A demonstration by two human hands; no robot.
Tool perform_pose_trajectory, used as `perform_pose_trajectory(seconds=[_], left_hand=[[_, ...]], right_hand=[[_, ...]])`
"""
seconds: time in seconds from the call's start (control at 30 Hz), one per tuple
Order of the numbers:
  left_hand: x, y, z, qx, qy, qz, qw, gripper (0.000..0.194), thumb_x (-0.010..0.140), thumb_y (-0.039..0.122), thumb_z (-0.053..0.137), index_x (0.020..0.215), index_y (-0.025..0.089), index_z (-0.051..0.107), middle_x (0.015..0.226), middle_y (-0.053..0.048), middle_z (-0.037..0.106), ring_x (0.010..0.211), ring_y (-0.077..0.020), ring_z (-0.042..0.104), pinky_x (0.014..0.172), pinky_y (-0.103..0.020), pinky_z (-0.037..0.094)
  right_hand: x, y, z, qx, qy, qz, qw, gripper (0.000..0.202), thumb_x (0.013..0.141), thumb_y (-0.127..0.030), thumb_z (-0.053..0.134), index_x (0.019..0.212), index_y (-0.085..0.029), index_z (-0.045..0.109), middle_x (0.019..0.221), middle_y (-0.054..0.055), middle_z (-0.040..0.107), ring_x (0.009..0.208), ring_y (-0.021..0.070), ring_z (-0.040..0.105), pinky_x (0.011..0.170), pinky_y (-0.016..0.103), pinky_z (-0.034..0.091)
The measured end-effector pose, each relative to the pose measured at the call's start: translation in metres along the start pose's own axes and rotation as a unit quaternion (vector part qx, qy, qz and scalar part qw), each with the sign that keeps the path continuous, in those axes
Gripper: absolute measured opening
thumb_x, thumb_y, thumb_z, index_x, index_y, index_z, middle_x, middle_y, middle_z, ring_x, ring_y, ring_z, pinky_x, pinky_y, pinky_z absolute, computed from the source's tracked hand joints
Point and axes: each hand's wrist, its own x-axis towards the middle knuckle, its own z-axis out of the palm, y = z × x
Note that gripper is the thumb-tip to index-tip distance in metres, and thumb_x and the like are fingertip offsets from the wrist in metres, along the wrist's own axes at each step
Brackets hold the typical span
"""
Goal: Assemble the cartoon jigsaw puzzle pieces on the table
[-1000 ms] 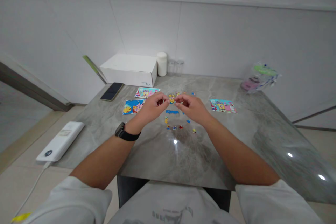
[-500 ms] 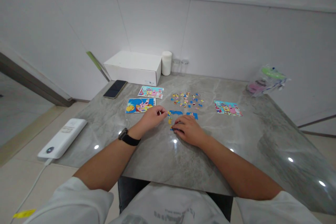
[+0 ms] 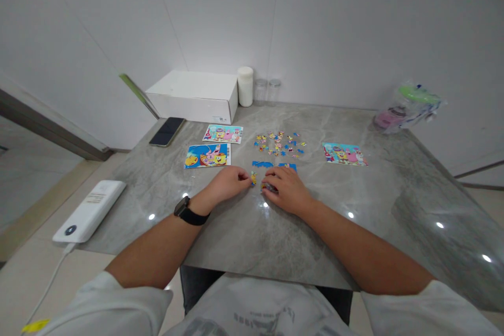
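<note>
Head view: likely at piece-fitting, with loose puzzle pieces (image 3: 277, 145) far-centre on the desk (image 3: 315, 241), a blue strip (image 3: 262, 164) nearer. Left hand (image 3: 232, 181) pinched close beside a yellow piece (image 3: 253, 178), right hand (image 3: 289, 189) curled low; cannot tell whether gripping. Seems to call next for aligning edges. Print on power bank (image 3: 90, 210) and shirt (image 3: 260, 310) too blurred to read.

Three cartoon cards (image 3: 345, 154), two glasses (image 3: 274, 93)

One smartphone (image 3: 167, 132), one power bank (image 3: 90, 211), one white box (image 3: 192, 97), one white bottle (image 3: 245, 87), one bagged cup (image 3: 407, 107), one smartwatch (image 3: 182, 207); two hands (image 3: 227, 185); two blue puzzle strips (image 3: 262, 164); over a dozen loose jigsaw pieces (image 3: 277, 145), too small to tally
</note>
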Motion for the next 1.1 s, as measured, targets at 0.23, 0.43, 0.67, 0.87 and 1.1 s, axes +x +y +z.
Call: perform_pose_trajectory(seconds=[0.23,0.43,0.67,0.87,1.1], left_hand=[[-0.002,0.014,0.004,-0.060,0.012,-0.021,0.998,0.027,0.085,0.039,0.063,0.072,0.018,0.075,0.066,-0.001,0.070,0.063,-0.0152,0.059,0.058,-0.026,0.038],[-0.005,0.023,0.001,-0.150,-0.039,-0.081,0.985,0.029,0.085,0.044,0.064,0.072,0.019,0.069,0.054,0.005,0.054,0.042,-0.0102,0.047,0.045,-0.024,0.032],[-0.005,0.023,0.001,-0.151,-0.042,-0.090,0.984,0.029,0.086,0.044,0.062,0.075,0.018,0.069,0.054,0.005,0.054,0.041,-0.0103,0.048,0.043,-0.024,0.033],[-0.004,0.020,0.003,-0.166,-0.041,-0.088,0.981,0.029,0.087,0.043,0.062,0.078,0.017,0.070,0.057,0.005,0.055,0.042,-0.0099,0.048,0.042,-0.023,0.035],[-0.005,0.025,-0.003,-0.170,-0.055,-0.111,0.978,0.024,0.088,0.037,0.060,0.079,0.016,0.068,0.054,0.006,0.052,0.042,-0.0086,0.045,0.043,-0.021,0.033]], right_hand=[[0.007,-0.007,0.006,0.013,0.047,0.027,0.998,0.026,0.092,-0.035,0.078,0.117,-0.027,0.076,0.131,0.012,0.069,0.121,0.0311,0.062,0.107,0.049,0.046],[0.011,-0.007,0.007,0.028,0.074,0.032,0.996,0.018,0.093,-0.030,0.075,0.111,-0.028,0.077,0.131,0.012,0.069,0.124,0.0303,0.061,0.109,0.049,0.046],[0.012,-0.007,0.008,0.032,0.085,0.027,0.995,0.020,0.093,-0.027,0.073,0.112,-0.026,0.078,0.128,0.012,0.070,0.122,0.0299,0.062,0.107,0.047,0.047],[0.013,-0.002,0.013,0.030,0.120,0.001,0.992,0.021,0.091,-0.026,0.076,0.112,-0.025,0.078,0.126,0.012,0.070,0.120,0.0302,0.063,0.105,0.049,0.050],[0.013,0.002,0.020,0.049,0.143,-0.003,0.989,0.020,0.091,-0.029,0.078,0.112,-0.026,0.077,0.124,0.011,0.071,0.116,0.0296,0.065,0.102,0.049,0.052]])
